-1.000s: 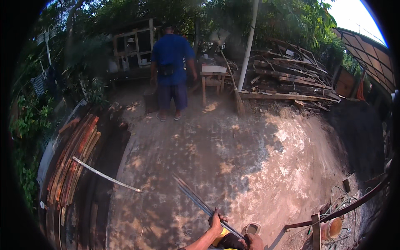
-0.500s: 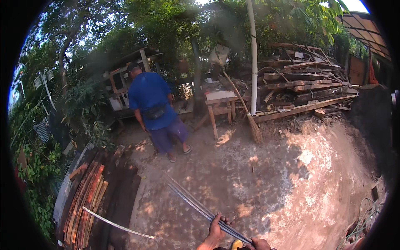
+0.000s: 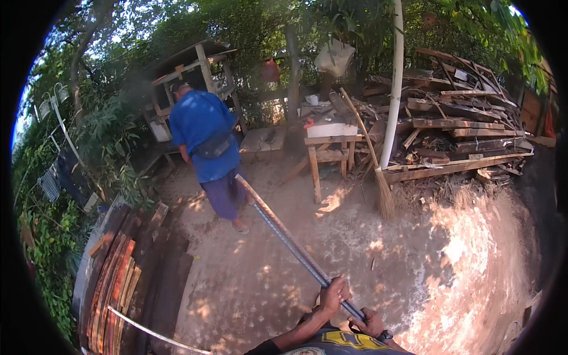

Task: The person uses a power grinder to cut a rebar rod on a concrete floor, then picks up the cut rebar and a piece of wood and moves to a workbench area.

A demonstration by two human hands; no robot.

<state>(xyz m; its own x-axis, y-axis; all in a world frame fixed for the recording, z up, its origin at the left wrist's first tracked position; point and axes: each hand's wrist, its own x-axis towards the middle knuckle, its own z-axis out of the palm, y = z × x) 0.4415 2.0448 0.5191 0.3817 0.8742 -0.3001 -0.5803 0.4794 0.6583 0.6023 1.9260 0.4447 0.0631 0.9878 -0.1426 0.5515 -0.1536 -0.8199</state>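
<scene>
Two long metal rods, one rusty brown and one grey, slant up and away from my body toward the upper left. My left hand is wrapped around them partway along. Closer to my body, my right hand grips the same rods near their lower end. A dark watch band sits on the right wrist. From this view the far tips of the rods overlap the legs of a person in a blue shirt, who stands turned away.
Reddish planks are stacked on the left, with a thin pale strip across them. A broom leans by a white pole and wooden table. Scrap timber is heaped at the far right. A wooden shed stands behind the person.
The rods have risen, their far ends lifting from near the ground to the person's leg height. Both my hands came up with them, still gripping. The person has stepped slightly away.
</scene>
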